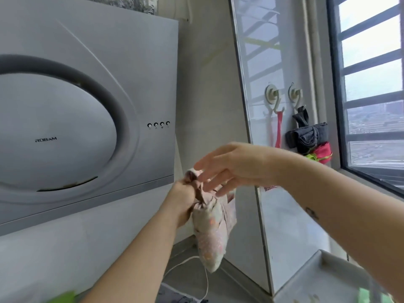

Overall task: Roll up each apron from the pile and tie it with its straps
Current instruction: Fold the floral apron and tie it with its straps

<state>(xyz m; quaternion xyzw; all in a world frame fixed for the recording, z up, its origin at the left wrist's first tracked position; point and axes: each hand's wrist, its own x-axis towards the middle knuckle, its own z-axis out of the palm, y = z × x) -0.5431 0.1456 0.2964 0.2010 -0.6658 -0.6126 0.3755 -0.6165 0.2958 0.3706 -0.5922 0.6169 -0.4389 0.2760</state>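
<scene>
Head view shows the rolled apron (213,232) held up in the air in front of the wall corner, between the range hood (87,106) and a glossy tiled wall panel. The left hand (182,200) grips the bundle at its upper end, fingers curled round the gathered neck where the brownish straps (200,191) are wound and knotted. The right hand (231,166) hovers just above and in front of that knot, its fingers straight and spread; whether the fingertips touch the cloth cannot be told. The apron is pale pink with small scattered dots of colour, rolled into a plump, tapering bundle that hangs downward from the left hand, its loose lower end pointing toward the counter (188,276). A white cable (205,278) loops across the counter below it. On the tiled panel near the window (371,84) are two hooks, the left hook (273,98) carrying a red strap (278,130), the right hook (295,95) carrying a dark grey bundle (308,134) tied with its own strap. A red bundle (322,153) with a green tie sits just under the grey one, touching it.
</scene>
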